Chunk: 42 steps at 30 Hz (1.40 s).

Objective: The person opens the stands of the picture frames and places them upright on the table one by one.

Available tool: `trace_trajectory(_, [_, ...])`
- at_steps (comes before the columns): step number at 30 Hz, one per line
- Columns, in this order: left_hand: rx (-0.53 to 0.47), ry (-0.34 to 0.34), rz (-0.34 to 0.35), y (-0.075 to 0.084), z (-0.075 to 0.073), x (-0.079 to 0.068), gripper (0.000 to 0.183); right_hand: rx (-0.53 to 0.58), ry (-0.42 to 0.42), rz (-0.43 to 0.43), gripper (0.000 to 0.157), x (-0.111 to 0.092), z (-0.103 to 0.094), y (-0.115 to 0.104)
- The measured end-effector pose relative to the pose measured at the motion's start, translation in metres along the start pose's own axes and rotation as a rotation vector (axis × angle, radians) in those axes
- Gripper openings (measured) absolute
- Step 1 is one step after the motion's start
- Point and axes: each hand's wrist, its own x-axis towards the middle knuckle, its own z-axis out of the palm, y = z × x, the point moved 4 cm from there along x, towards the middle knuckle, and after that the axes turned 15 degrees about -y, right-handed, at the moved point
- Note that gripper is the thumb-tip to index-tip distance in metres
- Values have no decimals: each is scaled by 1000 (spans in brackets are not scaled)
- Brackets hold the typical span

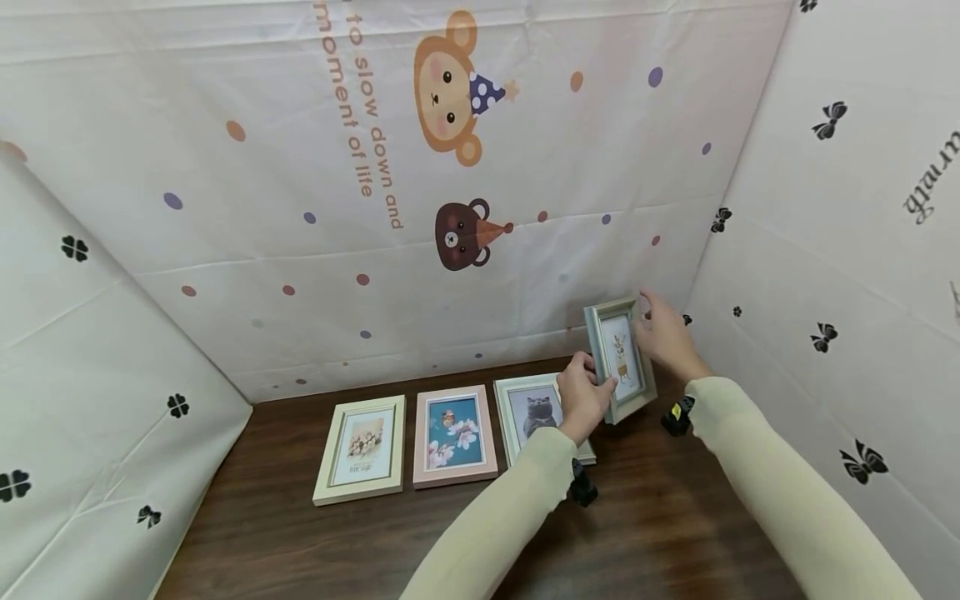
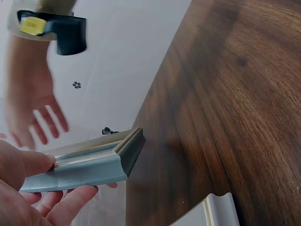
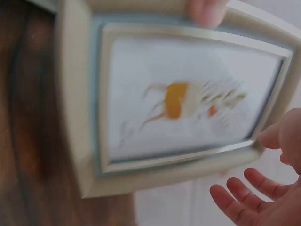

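A picture frame (image 1: 620,360) with a pale blue and gold-toned border and a deer-like drawing is held up, tilted, above the right end of the row. My left hand (image 1: 583,393) grips its left side, with the thumb (image 2: 40,162) on the front edge and fingers beneath. At the upper right corner is my right hand (image 1: 666,335), its fingers (image 3: 244,195) spread and extended and its thumb overlapping the border in the right wrist view. Beside the left hand lies a white frame (image 1: 504,417) with a grey cat picture, partly hidden by that hand and sleeve.
On the dark wooden table (image 1: 300,546) lie a pink frame (image 1: 455,482) with blossoms and a cream frame (image 1: 360,493) further left. A printed white cloth wall (image 1: 375,333) stands behind them, with more patterned cloth (image 1: 810,275) to the right and left.
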Motion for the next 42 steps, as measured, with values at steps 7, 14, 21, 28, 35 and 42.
trace_trajectory(7, [16,-4,37,-4,-2,3,31,-31,-37,-79,58,3,1,-34])
trace_trajectory(14, [14,-12,72,-7,-7,4,29,-9,-91,-122,50,2,11,-56])
trace_trajectory(21, [6,-24,93,-5,-9,5,27,3,-75,-147,48,2,20,-73])
trace_trajectory(28, [-7,-30,86,-6,-7,5,26,-28,-59,-134,56,-1,26,-81])
trace_trajectory(35, [-15,-25,90,-7,-6,3,25,-42,-22,-100,56,-3,32,-81])
trace_trajectory(42, [-6,-26,83,-6,-4,3,26,-50,10,-101,54,-5,32,-79])
